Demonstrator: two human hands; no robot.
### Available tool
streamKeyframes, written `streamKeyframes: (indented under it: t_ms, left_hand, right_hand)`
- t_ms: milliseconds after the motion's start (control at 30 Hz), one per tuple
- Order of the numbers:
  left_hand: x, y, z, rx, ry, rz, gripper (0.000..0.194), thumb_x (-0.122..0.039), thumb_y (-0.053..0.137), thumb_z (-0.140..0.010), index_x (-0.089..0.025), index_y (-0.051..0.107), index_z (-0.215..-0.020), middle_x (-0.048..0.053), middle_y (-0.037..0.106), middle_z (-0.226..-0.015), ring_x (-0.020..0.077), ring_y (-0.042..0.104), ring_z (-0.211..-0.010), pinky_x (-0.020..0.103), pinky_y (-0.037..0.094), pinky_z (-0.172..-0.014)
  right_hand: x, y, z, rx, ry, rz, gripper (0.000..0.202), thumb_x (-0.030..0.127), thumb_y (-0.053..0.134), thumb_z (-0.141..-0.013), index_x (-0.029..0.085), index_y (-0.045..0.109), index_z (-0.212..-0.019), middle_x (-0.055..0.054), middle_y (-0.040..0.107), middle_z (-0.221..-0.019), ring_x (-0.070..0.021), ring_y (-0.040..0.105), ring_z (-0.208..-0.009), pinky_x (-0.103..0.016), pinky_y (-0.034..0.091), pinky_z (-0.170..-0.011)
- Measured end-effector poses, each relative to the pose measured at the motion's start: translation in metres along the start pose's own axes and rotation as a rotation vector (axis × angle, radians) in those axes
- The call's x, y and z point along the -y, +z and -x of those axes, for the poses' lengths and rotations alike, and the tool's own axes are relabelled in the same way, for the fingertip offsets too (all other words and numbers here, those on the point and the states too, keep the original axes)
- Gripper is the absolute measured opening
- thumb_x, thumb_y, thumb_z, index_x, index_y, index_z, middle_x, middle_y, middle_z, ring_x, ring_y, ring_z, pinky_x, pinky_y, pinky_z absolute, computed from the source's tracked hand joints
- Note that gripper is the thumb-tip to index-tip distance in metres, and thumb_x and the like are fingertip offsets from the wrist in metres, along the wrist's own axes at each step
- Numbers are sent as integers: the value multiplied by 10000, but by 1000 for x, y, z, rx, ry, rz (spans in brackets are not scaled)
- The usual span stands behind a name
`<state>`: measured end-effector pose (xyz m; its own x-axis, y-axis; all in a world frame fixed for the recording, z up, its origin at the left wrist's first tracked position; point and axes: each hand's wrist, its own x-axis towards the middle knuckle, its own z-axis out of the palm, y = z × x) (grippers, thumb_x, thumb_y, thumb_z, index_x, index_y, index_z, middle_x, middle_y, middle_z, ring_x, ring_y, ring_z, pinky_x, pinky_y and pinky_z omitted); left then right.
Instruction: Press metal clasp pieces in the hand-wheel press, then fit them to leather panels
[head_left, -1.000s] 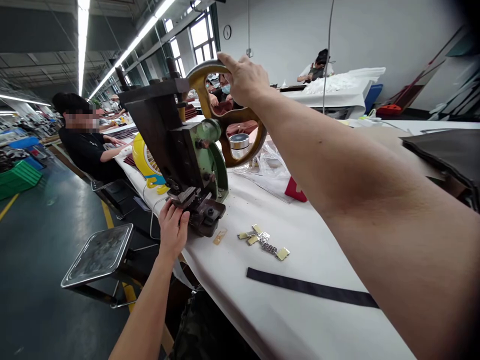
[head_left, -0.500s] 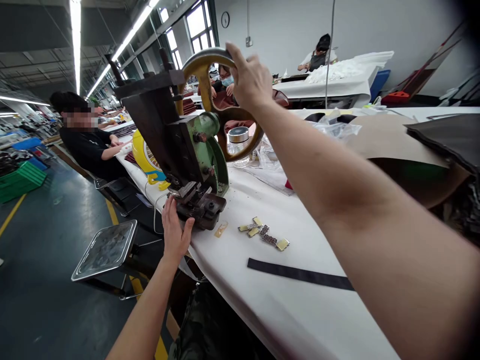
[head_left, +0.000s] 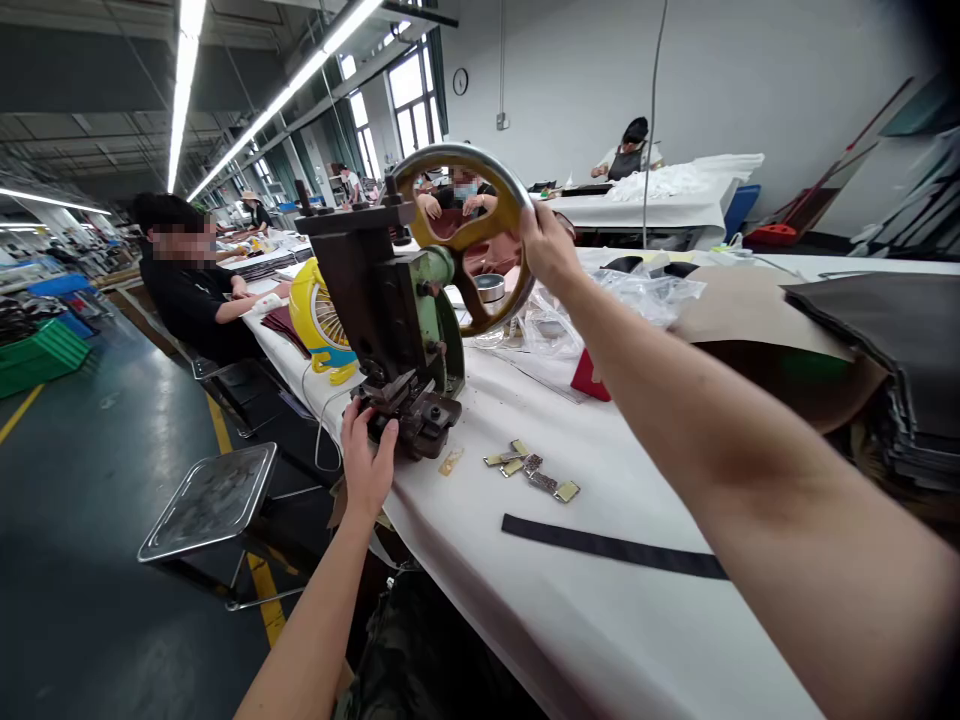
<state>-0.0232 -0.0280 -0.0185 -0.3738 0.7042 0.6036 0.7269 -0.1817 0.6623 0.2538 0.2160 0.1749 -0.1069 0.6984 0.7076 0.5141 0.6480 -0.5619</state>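
A hand-wheel press (head_left: 360,285) with a dark body and green frame stands tilted in view at the edge of the white-covered table. My right hand (head_left: 551,245) is closed round the right side of its yellow-brown handwheel (head_left: 469,236). At the press's base, my left hand (head_left: 369,462) rests with fingers and thumb apart, touching the dark die block (head_left: 424,415). Whether a small piece lies under those fingertips is hidden. Several small metal pieces with yellowish faces (head_left: 534,468) lie right of the base. In front of them stretches a black strap (head_left: 600,544).
A yellow fan (head_left: 306,305) stands behind the press, near a seated co-worker (head_left: 180,290). Clear plastic bags (head_left: 637,297), a red object (head_left: 589,376) and stacked dark sheets (head_left: 885,320) occupy the table's far right. A metal-topped stool (head_left: 214,500) stands on the left.
My right hand has moved from the top of the handwheel down to its right side, and the wheel has turned. My left hand stays at the base, its fingers more bent. The view has shifted slightly.
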Motion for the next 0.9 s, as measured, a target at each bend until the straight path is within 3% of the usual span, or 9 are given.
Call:
streamKeyframes:
  t_ms: [100,233,333,433,533,633,733,833,900]
  left_hand:
    - [-12,9,-11,-117,-143,17,333,-507,601,-920,-201,697,-1007,130,495,-1472,320,427,-1399,476,331,-1196]
    - [-20,22,-24,-224,-225,6,268,-450,695,-832,-183,707,-814,139,537,-1414,356,478,-1337,501,349,-1173]
    - [-24,28,-28,-282,-234,57,227,-410,705,-815,-186,709,-782,121,597,-1351,331,536,-1279,489,387,-1149]
    - [-30,29,-26,-331,-249,119,216,-413,690,-830,-203,723,-792,100,601,-1383,310,540,-1301,478,386,-1160]
    - [-30,17,-11,-348,-293,167,227,-424,685,-840,-204,738,-821,109,581,-1421,311,534,-1323,470,362,-1182]
    - [-11,-18,25,-334,-294,143,228,-432,681,-848,-212,739,-834,95,600,-1406,315,565,-1282,475,388,-1157]
    - [24,-60,77,-234,-294,-69,236,-444,649,-861,-226,724,-811,76,631,-1363,345,549,-1272,530,396,-1126]
    - [44,-82,119,-104,-364,-274,313,-499,606,-869,-212,724,-912,116,626,-1337,384,514,-1275,576,420,-1076]
    - [33,-80,129,-71,-340,-227,362,-515,582,-890,-206,710,-1028,119,638,-1294,343,568,-1197,503,496,-993]
  right_hand:
    - [38,-14,-46,83,-37,139,585,506,399,-1037,189,390,-1528,-146,565,-1332,-300,560,-1137,-483,508,-943]
    - [47,8,-76,111,-275,257,567,466,524,-970,211,472,-1473,-47,296,-1618,-364,268,-1405,-588,391,-1098]
    - [44,24,-92,159,-391,214,637,498,703,-837,305,522,-1416,14,294,-1626,-413,113,-1476,-744,189,-1153]
    - [54,24,-91,201,-396,224,629,485,785,-754,338,592,-1335,15,343,-1599,-408,55,-1516,-746,38,-1190]
    - [72,13,-42,238,-351,251,429,401,755,-805,275,680,-1208,-61,517,-1458,-400,213,-1482,-704,182,-1180]
    - [73,1,58,491,-225,297,156,296,671,-880,209,755,-979,-108,701,-1063,-351,606,-1087,-575,461,-971]
    - [54,-9,164,896,-113,275,149,323,729,-834,232,786,-938,-78,738,-912,-265,658,-818,-399,506,-771]
    - [31,-17,230,956,-33,280,185,312,675,-851,223,788,-967,-78,745,-976,-249,664,-858,-320,478,-726]
    - [21,-20,247,889,75,222,220,293,579,-902,211,782,-928,-64,748,-966,-229,668,-868,-297,475,-738]
